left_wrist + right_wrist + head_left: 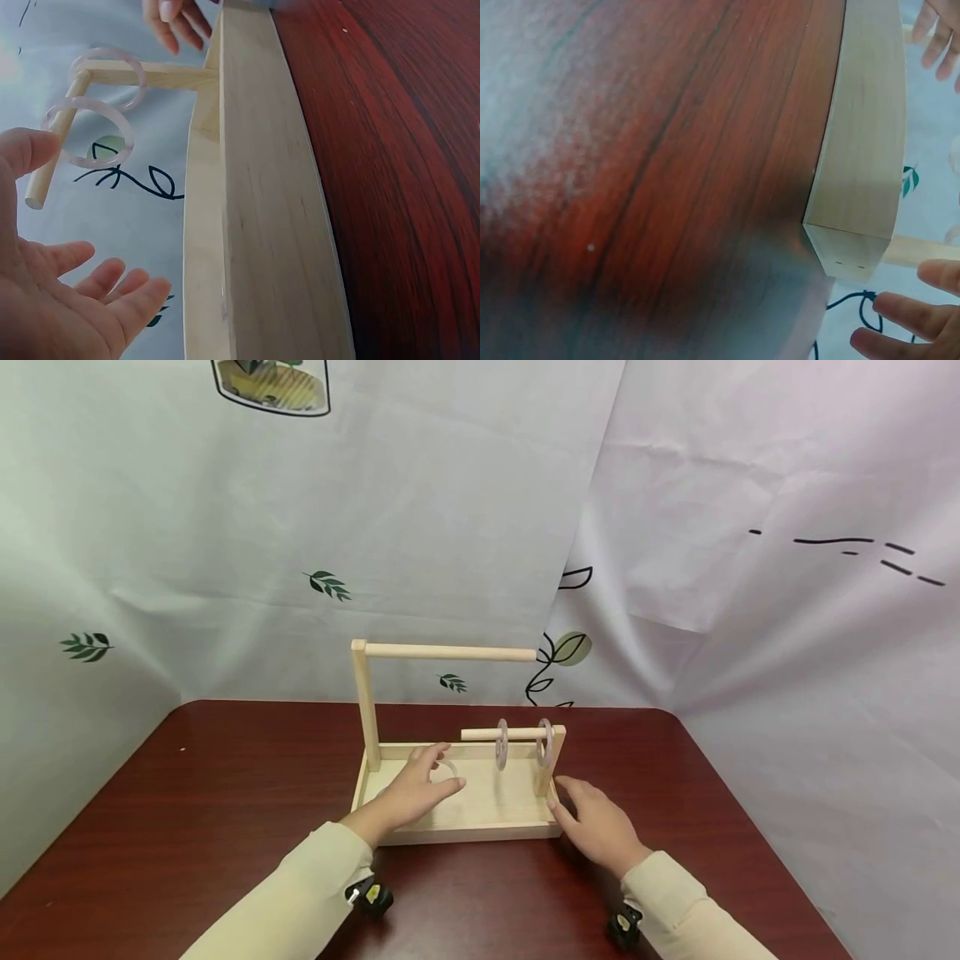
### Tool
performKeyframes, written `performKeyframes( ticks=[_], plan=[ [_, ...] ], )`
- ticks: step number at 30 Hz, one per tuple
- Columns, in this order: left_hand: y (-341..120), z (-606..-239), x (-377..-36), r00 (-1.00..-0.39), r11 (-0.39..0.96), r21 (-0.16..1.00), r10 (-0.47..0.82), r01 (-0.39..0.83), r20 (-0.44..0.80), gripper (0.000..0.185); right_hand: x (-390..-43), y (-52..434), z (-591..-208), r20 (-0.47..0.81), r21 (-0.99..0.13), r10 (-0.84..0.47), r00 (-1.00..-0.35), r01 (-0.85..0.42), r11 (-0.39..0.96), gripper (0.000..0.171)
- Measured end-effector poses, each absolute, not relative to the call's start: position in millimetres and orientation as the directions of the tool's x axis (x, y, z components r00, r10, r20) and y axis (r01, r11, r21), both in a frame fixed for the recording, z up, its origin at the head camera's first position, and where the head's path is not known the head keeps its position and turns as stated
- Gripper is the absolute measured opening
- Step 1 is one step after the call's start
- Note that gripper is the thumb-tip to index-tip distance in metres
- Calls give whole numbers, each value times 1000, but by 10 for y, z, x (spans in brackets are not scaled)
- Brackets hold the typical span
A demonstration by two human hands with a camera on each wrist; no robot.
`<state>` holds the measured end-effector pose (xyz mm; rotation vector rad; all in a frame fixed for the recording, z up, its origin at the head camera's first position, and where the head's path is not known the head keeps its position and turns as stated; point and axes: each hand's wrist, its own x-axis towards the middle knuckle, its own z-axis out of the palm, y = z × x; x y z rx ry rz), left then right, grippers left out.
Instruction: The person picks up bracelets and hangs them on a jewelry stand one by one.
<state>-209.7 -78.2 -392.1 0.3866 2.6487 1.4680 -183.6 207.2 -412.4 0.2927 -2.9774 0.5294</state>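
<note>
Head view: left hand [416, 789] loosely open over ring [446, 770] inside tray [465, 837]; pinch its rim squarely while open right hand [596, 827] steadies tray's right end.

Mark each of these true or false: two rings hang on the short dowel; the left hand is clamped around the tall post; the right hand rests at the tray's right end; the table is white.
1. Two rings hang on the short dowel. True: a second ring hangs nearer the short post.
2. The left hand is clamped around the tall post. False: it lies open inside the wooden tray, beside a clear ring on the tray floor.
3. The right hand rests at the tray's right end. True: its fingers are straight by the corner.
4. The table is white. False: it is dark red-brown wood.
</note>
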Motion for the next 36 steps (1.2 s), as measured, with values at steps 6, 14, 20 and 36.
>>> performKeyframes(
  ticks=[6, 14, 20, 36],
  plan=[
    [-860, -3884, -2032, -958, 607, 754, 268, 252, 105, 70, -1814, 2078, -4124, 189, -294, -185, -965, -235, 926, 52],
    [-972, -3850, -1957, -930, 729, 578, 297, 366, 215, 70, -1758, 2056, -4143, 273, -231, -258, -927, -323, 918, 49],
    [-1034, -3847, -1915, -915, 805, 441, 307, 397, 262, 68, -1740, 2025, -4154, 351, -183, -309, -884, -388, 903, 47],
    [-1278, -3982, -1834, -840, 864, 190, 365, 466, 401, 64, -1705, 1937, -4178, 393, -85, -425, -816, -492, 866, 45]
  ],
)
